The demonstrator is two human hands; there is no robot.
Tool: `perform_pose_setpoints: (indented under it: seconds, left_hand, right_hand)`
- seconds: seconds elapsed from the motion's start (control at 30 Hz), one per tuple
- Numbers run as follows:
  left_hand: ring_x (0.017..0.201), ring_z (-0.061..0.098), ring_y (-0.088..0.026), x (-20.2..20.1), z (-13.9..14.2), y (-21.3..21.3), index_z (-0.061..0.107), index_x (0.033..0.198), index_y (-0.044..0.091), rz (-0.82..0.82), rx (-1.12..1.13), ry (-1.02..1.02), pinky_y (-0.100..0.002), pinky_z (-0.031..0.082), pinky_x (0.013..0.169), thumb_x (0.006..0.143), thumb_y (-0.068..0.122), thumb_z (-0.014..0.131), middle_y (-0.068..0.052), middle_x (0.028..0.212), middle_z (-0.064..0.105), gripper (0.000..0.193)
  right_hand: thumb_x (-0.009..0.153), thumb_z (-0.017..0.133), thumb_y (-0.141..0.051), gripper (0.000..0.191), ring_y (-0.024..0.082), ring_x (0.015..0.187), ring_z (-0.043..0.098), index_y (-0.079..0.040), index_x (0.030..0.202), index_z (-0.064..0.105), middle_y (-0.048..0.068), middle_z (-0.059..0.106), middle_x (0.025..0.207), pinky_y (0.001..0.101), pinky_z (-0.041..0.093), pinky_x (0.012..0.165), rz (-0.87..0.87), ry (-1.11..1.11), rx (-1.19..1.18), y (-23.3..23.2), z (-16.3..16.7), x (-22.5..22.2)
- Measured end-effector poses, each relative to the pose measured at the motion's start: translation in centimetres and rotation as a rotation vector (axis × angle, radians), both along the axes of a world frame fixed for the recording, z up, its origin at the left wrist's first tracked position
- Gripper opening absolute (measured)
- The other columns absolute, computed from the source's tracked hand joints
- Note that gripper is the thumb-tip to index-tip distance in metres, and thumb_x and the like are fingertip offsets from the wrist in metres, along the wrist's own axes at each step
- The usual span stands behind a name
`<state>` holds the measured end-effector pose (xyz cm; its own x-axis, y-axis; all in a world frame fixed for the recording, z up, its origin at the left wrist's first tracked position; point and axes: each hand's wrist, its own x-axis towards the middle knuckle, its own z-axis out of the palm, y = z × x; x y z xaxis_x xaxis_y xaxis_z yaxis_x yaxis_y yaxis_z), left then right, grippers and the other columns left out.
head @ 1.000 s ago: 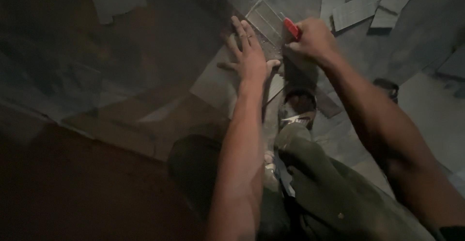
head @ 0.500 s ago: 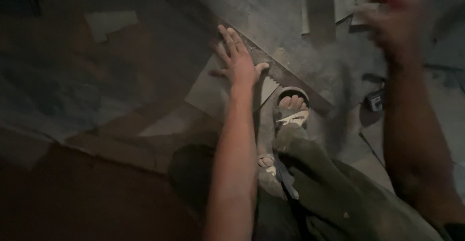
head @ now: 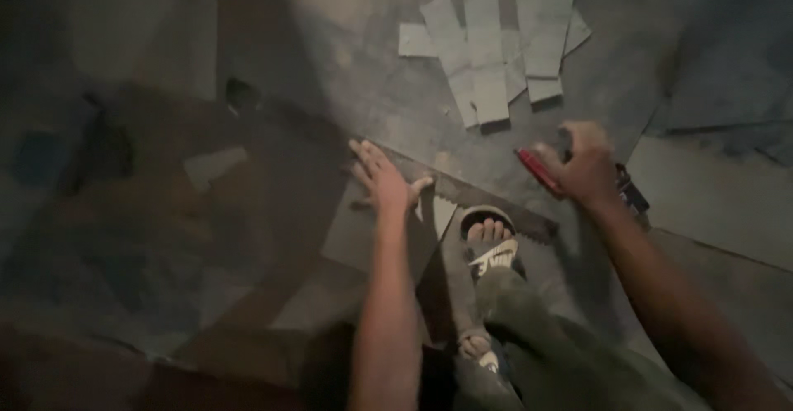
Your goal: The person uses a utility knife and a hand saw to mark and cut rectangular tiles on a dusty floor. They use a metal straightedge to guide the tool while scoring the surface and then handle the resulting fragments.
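Dim grey flooring (head: 347,56) is stretching under everything, with a heap of cut grey strips (head: 496,47) lying near the top; the left hand (head: 382,181) is pressing flat, fingers spread and gripping nothing, on a grey sheet (head: 363,233) and against a long notched straightedge (head: 496,204) that is running slantwise toward the right; a sandalled foot (head: 489,246) is standing on that straightedge just beside the hand; the right hand (head: 582,167) is hovering apart to the right, closed around a red-handled cutter (head: 537,170), its outline blurred.
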<state>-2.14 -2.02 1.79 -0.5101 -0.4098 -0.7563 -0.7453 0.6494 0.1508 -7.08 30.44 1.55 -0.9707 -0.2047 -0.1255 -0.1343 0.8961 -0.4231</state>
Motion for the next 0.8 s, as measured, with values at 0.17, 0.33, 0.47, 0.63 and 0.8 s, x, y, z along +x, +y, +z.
perform_pose_setpoints:
  seconds: [0.17,0.33,0.47,0.63,0.8]
  left_hand:
    - [0.158,-0.011,-0.049,-3.7,-0.3,3.7,0.003,0.163,0.004,-0.057,-0.063,0.032,-0.082,0.018,0.112,0.082,0.06,0.079,-0.026,0.168,-0.017,0.125]
    - [0.155,-0.015,-0.048,-12.8,-3.4,8.6,0.007,0.16,-0.001,0.008,0.006,0.276,-0.082,0.004,0.112,0.089,0.055,0.07,-0.033,0.165,-0.015,0.11]
    - [0.156,-0.002,-0.05,-18.4,-5.1,10.3,0.02,0.161,0.0,-0.095,-0.043,0.493,-0.082,0.008,0.112,0.09,0.039,0.069,-0.035,0.168,-0.001,0.095]
    - [0.152,0.021,-0.054,-20.3,-5.1,10.6,0.029,0.158,-0.001,-0.127,0.078,0.748,-0.063,0.021,0.124,0.085,0.017,0.069,-0.037,0.163,0.02,0.085]
    - [0.139,0.044,-0.049,-20.3,-4.9,8.2,0.025,0.157,-0.008,0.219,0.278,0.889,-0.051,0.038,0.116,0.086,0.013,0.07,-0.035,0.155,0.035,0.087]
  right_hand:
    - [0.099,0.07,-0.05,0.08,0.048,0.142,0.038,0.004,0.152,0.042,0.028,0.04,0.156,0.0582,0.033,0.115,-0.371,-0.089,0.001,-2.4,-0.1,-11.2]
    - [0.083,0.081,-0.054,0.105,0.06,0.149,0.009,-0.004,0.159,0.028,0.036,0.011,0.162,0.0783,0.017,0.111,-0.295,-0.125,0.103,-6.7,-1.1,-15.9]
    - [0.078,0.077,-0.04,0.085,0.053,0.15,0.014,-0.016,0.155,0.049,0.031,0.018,0.168,0.0684,0.021,0.118,-0.168,-0.024,-0.071,-9.4,-3.1,-15.5]
    - [0.097,0.072,-0.022,0.05,0.05,0.152,0.03,-0.012,0.145,0.063,0.03,0.033,0.167,0.0576,0.028,0.127,-0.125,0.077,-0.261,-11.0,-4.8,-15.4]
    - [0.088,0.075,-0.014,0.054,0.051,0.141,0.043,-0.005,0.138,0.057,0.032,0.041,0.156,0.0527,0.035,0.118,-0.282,0.059,-0.52,-14.3,-4.8,-14.4]
